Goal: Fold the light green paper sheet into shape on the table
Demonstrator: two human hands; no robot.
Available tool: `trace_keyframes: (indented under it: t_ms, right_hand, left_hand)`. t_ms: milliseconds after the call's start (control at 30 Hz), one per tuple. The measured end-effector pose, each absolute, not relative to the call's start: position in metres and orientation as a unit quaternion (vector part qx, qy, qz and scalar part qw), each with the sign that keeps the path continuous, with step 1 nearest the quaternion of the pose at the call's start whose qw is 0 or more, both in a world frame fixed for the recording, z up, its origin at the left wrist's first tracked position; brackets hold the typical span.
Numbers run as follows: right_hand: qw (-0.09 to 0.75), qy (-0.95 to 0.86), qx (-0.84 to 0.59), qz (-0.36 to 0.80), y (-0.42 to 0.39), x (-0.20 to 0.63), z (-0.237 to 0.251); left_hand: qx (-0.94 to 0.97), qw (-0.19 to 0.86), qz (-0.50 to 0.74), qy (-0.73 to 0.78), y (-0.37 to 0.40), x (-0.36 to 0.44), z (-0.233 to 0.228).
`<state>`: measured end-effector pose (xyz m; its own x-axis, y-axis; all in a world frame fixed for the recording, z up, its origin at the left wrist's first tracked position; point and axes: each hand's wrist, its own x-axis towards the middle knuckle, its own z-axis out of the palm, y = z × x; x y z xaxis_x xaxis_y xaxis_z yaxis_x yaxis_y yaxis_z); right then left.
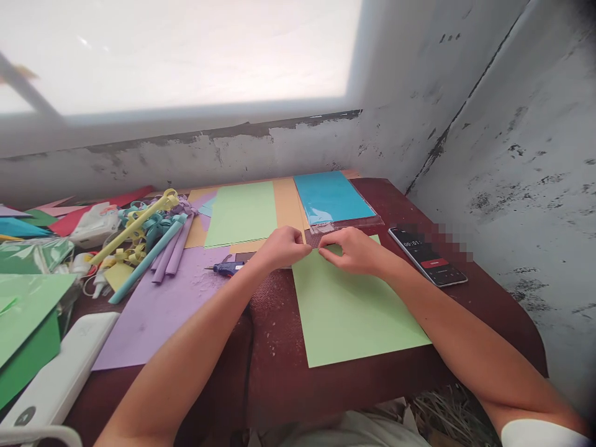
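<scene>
A light green paper sheet (pixel 354 310) lies flat on the dark red table (pixel 274 379) in front of me. My left hand (pixel 282 247) and my right hand (pixel 354 249) meet at the sheet's far edge, each pinching that edge between thumb and fingers. The far left corner of the sheet is under my left hand's fingertips. Both forearms stretch across the table toward it.
A phone (pixel 427 256) with a lit screen lies right of my hands. Behind are blue paper in a clear sleeve (pixel 330 197), green (pixel 242 212) and orange sheets. To the left lie a purple sheet (pixel 158 310), rolled paper tubes (pixel 153 248), a glue gun (pixel 227 268) and a white device (pixel 60 372).
</scene>
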<state>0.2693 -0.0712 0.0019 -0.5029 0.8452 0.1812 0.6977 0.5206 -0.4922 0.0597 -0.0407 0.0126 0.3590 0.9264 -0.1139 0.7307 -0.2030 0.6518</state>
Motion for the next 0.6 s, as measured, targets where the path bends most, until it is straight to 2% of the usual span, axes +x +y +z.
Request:
trace_keyframes:
  t_ms: [467,600]
  right_hand:
    - [0.215,-0.86,-0.424,0.184,-0.067,0.267,-0.004]
    - [0.229,-0.853,-0.438,0.167,-0.064,0.277,0.0]
  left_hand:
    - [0.772,0.292,0.156,0.542,-0.043,0.063,0.014]
    - [0.773,0.236,0.15,0.569,-0.037,0.056,0.014]
